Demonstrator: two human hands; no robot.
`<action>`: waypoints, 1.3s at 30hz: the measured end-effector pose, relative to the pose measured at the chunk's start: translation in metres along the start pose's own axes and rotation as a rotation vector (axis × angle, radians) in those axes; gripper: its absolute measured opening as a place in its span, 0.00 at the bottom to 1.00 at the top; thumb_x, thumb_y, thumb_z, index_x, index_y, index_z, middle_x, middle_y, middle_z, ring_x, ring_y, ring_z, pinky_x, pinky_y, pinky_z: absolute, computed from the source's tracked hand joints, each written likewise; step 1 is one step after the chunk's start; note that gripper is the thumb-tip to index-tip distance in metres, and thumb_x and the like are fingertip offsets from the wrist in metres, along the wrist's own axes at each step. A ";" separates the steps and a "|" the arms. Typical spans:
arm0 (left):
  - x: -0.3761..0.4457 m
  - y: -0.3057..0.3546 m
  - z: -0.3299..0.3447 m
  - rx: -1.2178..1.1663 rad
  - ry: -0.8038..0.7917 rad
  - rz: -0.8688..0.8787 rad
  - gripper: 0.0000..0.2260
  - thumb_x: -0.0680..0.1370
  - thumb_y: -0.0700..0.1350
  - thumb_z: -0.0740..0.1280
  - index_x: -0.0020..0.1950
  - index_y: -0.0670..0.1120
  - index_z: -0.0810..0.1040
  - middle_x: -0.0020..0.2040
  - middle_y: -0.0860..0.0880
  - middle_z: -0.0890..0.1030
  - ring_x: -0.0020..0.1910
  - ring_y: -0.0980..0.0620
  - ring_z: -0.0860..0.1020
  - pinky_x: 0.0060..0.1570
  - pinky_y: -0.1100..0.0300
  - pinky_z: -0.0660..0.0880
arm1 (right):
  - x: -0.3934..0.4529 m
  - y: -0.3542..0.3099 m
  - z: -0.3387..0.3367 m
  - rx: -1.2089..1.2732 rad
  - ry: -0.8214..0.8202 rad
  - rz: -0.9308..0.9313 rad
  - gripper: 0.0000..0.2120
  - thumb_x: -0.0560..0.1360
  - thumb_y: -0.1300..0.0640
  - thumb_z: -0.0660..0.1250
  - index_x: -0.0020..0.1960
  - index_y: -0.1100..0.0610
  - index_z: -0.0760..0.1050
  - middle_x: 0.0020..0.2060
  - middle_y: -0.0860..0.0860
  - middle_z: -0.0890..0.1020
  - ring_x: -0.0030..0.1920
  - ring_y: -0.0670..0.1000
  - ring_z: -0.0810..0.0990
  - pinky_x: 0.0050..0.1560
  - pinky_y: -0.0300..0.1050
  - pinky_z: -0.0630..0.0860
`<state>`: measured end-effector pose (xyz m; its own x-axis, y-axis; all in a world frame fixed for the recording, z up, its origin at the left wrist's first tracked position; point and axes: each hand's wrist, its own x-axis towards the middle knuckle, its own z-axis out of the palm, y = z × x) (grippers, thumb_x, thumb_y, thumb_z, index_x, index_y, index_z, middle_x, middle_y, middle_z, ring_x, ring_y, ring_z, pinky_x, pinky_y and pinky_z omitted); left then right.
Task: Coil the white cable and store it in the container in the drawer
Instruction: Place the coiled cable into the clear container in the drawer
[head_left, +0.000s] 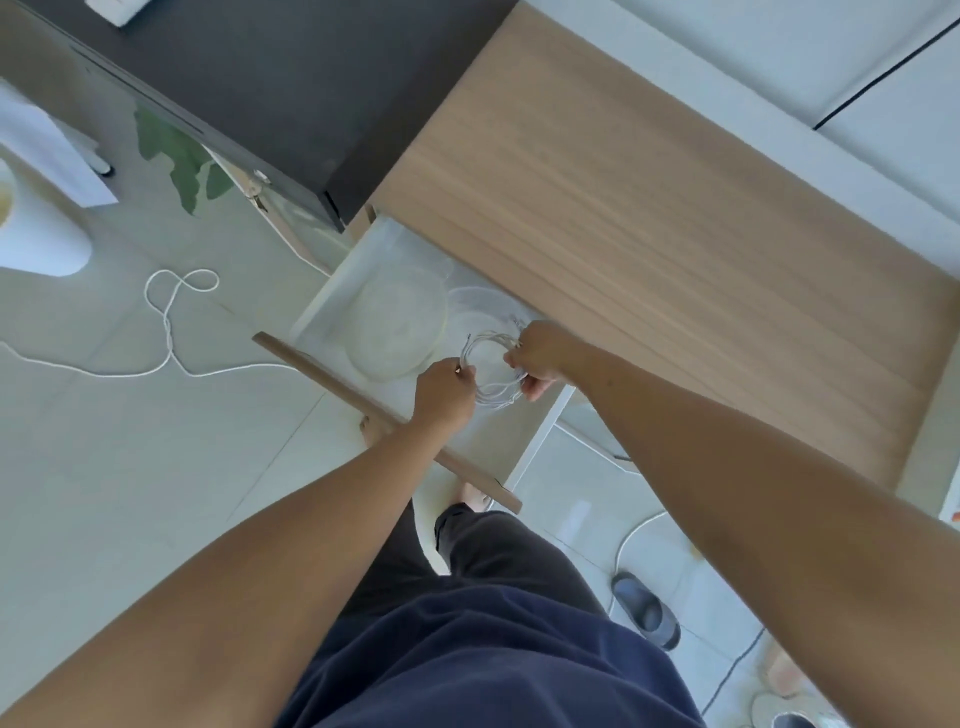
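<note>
The white cable (493, 387) is wound into a small round coil, and both of my hands hold it over the open drawer (332, 301). My left hand (444, 392) pinches the coil's left side. My right hand (540, 356) grips its right side. Under and just behind the coil sits a clear round container (480, 306), partly hidden by my right hand. Beside it, to the left, a clear round lid or bowl (395, 332) lies in the drawer. Whether the coil touches the container I cannot tell.
The drawer's wooden front (322, 371) juts toward me under a wooden desk top (649, 218). A loose white cord (171, 322) snakes over the tiled floor at the left. A dark cabinet (270, 78) stands behind. A dark slipper (647, 610) lies at the right.
</note>
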<state>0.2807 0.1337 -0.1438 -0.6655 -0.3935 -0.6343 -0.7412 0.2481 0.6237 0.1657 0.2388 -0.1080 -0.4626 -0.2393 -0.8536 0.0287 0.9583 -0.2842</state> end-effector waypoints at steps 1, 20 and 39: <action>0.005 0.001 0.001 0.045 0.003 -0.005 0.14 0.82 0.43 0.58 0.51 0.34 0.79 0.49 0.36 0.82 0.50 0.37 0.81 0.50 0.51 0.76 | 0.006 -0.003 -0.001 -0.014 -0.004 0.003 0.23 0.80 0.56 0.58 0.28 0.58 0.76 0.23 0.52 0.83 0.31 0.48 0.85 0.44 0.41 0.77; 0.030 -0.019 0.025 0.833 0.026 -0.035 0.15 0.79 0.47 0.59 0.62 0.41 0.74 0.60 0.43 0.78 0.61 0.42 0.73 0.57 0.50 0.66 | 0.058 -0.020 0.033 0.000 -0.003 0.031 0.12 0.79 0.63 0.63 0.37 0.59 0.72 0.31 0.57 0.83 0.34 0.54 0.83 0.36 0.44 0.80; -0.007 -0.018 -0.034 0.567 0.094 0.157 0.14 0.77 0.43 0.57 0.46 0.42 0.82 0.42 0.45 0.84 0.41 0.46 0.81 0.43 0.52 0.79 | 0.015 -0.010 0.014 -0.202 0.208 -0.203 0.17 0.78 0.61 0.63 0.67 0.62 0.73 0.62 0.58 0.79 0.57 0.56 0.80 0.57 0.48 0.77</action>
<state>0.3017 0.1019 -0.1348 -0.7792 -0.3847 -0.4948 -0.5837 0.7332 0.3490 0.1711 0.2240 -0.1240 -0.6123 -0.4110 -0.6754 -0.2485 0.9110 -0.3291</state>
